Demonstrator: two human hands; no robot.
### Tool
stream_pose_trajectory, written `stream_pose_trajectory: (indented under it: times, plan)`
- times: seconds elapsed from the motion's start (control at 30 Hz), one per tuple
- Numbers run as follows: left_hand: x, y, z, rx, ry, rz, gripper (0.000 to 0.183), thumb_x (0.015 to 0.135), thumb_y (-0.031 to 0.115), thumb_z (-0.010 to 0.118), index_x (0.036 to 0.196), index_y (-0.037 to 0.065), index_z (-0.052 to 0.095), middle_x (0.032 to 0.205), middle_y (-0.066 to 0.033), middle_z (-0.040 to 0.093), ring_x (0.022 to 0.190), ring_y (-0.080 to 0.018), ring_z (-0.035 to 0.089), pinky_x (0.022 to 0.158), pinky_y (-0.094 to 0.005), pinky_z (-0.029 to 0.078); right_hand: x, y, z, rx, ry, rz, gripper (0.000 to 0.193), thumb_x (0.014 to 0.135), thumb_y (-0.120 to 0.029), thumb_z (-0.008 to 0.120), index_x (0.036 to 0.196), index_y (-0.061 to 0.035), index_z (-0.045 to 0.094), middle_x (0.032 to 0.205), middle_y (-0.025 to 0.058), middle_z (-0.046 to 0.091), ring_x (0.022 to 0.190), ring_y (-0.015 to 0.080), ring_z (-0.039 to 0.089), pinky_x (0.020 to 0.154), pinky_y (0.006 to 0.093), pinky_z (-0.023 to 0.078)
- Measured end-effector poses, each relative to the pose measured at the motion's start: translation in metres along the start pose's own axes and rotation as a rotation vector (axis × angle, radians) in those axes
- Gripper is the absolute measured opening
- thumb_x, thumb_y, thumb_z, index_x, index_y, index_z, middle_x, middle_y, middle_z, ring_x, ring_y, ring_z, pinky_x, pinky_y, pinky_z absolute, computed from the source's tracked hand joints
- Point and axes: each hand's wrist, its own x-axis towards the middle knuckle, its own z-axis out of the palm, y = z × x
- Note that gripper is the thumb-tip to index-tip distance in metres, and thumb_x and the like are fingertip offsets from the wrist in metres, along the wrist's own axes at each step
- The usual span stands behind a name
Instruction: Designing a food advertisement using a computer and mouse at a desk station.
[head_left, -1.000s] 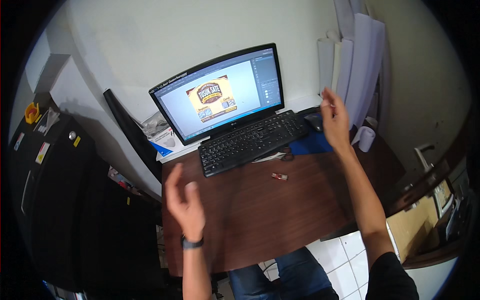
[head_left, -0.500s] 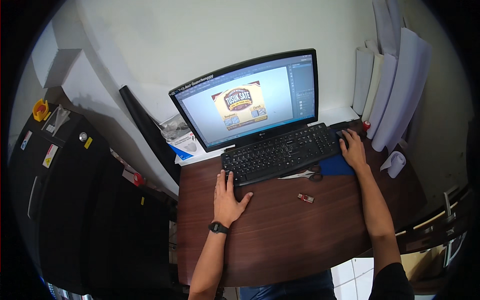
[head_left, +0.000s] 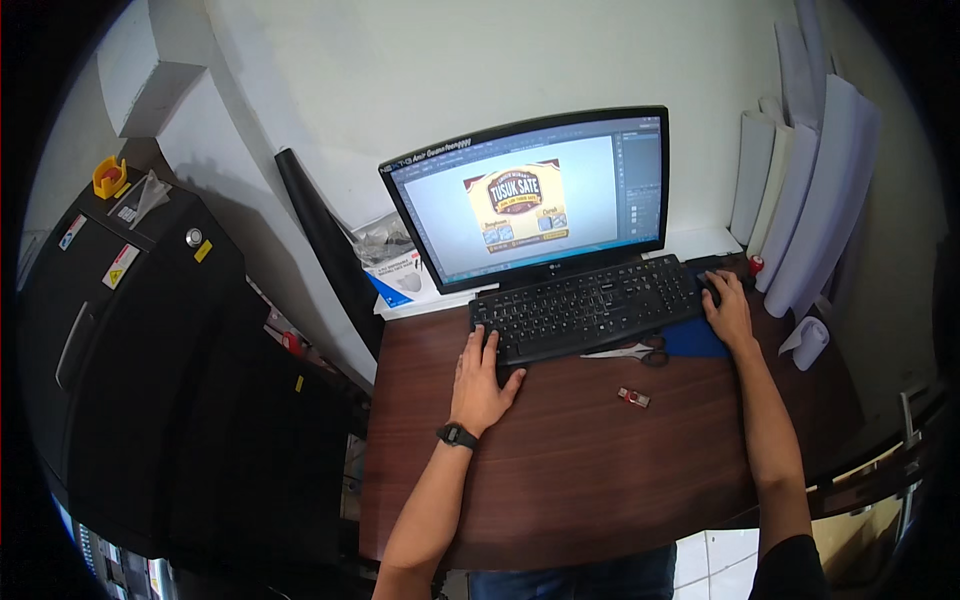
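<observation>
so the left hand (head_left: 483,397) has its fingers spread at the left end of the black keyboard (head_left: 590,308) in front of the monitor (head_left: 642,205), while the right hand (head_left: 731,315), well apart from it, is curled over the black mouse (head_left: 708,288) by the keyboard's right end, scissors (head_left: 654,352) and a red USB stick (head_left: 633,397) also on the desk (head_left: 600,480)

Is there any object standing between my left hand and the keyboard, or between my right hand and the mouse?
Nothing visible: the left hand touches the near left corner of the keyboard, and the right hand lies over the mouse.
</observation>
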Motion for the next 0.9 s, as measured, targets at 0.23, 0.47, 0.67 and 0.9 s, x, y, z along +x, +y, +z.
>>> stream_pose_trajectory:
  times: [0.23,0.47,0.67,0.9]
  plan:
    - [-0.002,0.000,-0.005,-0.053,-0.043,-0.034,0.076,0.094,0.033,0.074,0.154,-0.001,0.043,0.164,-0.0245,0.034,0.151,-0.0426,0.035,0.121,-0.0534,0.035,0.003,-0.004,-0.002,0.054,0.020,0.010,0.037,0.096,-0.012,0.069,0.132,-0.0019,0.067,0.134,0.0205,0.060,0.124,0.0403,0.059,0.105,0.0445,0.049]
    - [-0.001,0.001,-0.003,-0.057,-0.050,-0.045,0.072,0.095,0.029,0.073,0.153,-0.001,0.043,0.164,-0.0242,0.034,0.150,-0.0425,0.036,0.122,-0.0527,0.034,0.003,0.003,-0.001,0.006,-0.032,0.008,0.038,0.096,-0.013,0.069,0.133,-0.0032,0.067,0.135,0.0204,0.060,0.124,0.0402,0.058,0.106,0.0443,0.049]
    - [-0.001,-0.002,-0.002,-0.012,-0.016,-0.013,0.072,0.092,0.024,0.076,0.152,-0.001,0.045,0.162,-0.0261,0.037,0.147,-0.0437,0.041,0.119,-0.0496,0.039,0.003,0.002,0.002,-0.005,-0.039,0.028,0.039,0.096,-0.016,0.069,0.133,-0.0043,0.067,0.138,0.0197,0.059,0.127,0.0402,0.057,0.108,0.0450,0.048]
    - [0.000,0.000,-0.002,-0.015,-0.030,-0.033,0.070,0.092,0.023,0.075,0.151,-0.001,0.046,0.161,-0.0264,0.038,0.146,-0.0440,0.042,0.119,-0.0495,0.039,0.002,0.007,0.004,0.012,-0.039,0.051,0.039,0.096,-0.013,0.069,0.135,-0.0049,0.066,0.142,0.0192,0.057,0.133,0.0395,0.055,0.112,0.0446,0.046]
